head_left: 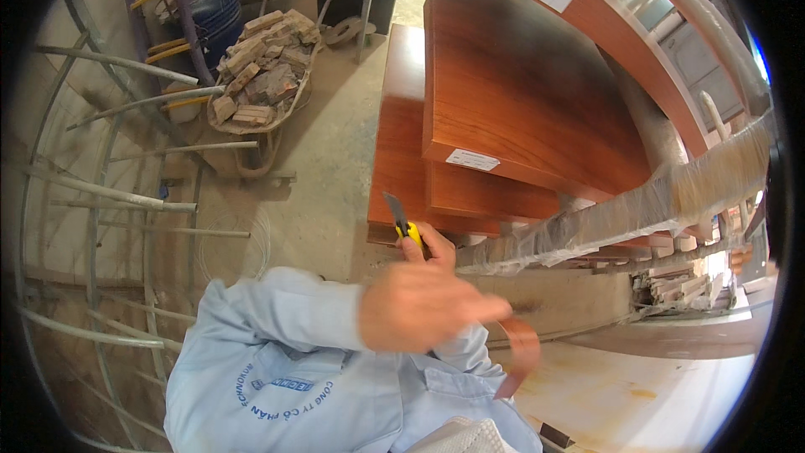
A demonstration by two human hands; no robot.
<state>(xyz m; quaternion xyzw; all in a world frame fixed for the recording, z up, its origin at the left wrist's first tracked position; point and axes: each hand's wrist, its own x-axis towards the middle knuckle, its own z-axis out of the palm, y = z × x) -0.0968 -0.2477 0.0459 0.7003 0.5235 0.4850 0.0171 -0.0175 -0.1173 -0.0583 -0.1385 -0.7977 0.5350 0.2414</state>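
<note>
My left hand [419,306], smeared by motion, reaches across my body in front of my right forearm. From its fingertips a thin reddish-brown strip [523,348] curls down against my light blue shirt; the hand appears closed on its end. Just beyond, my right hand [438,247] grips a yellow and black utility knife [407,231], its blade out and pointing up and away to the left. Part of the right hand is hidden behind the left. Close past the knife are stacked reddish-brown wooden panels [528,75], one with a white label [473,159].
A rack with a plastic-wrapped bar [620,210] runs along the right beside the panels. Metal rods [159,151] jut out at the left. A wheelbarrow [272,126] full of broken bricks [267,71] stands far left, near a blue barrel [216,17]. Loose wire [239,247] lies on the floor.
</note>
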